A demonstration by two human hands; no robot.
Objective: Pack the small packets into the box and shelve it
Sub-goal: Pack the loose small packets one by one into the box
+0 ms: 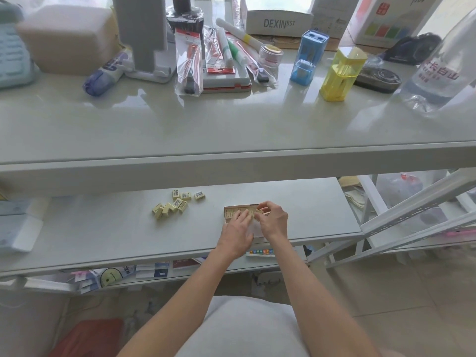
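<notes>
A small open cardboard box (231, 210) lies on the lower shelf (309, 202), with pale yellow packets inside it. My left hand (238, 229) rests over the box, its straight fingers pressing on the packets in it. My right hand (273, 219) pinches one small packet (258, 210) at the box's right edge. A loose pile of several pale yellow packets (171, 206) with barcodes lies on the shelf to the left of the box. Three more packets (188, 195) lie in a row just behind the pile.
The upper shelf (231, 130) overhangs the lower one and carries stationery: a blue sharpener (307, 57), a yellow sharpener (340, 73), bagged pens (188, 63), a water bottle (438, 70) and boxes. A white metal frame (412, 210) stands at the right. More goods sit under the lower shelf.
</notes>
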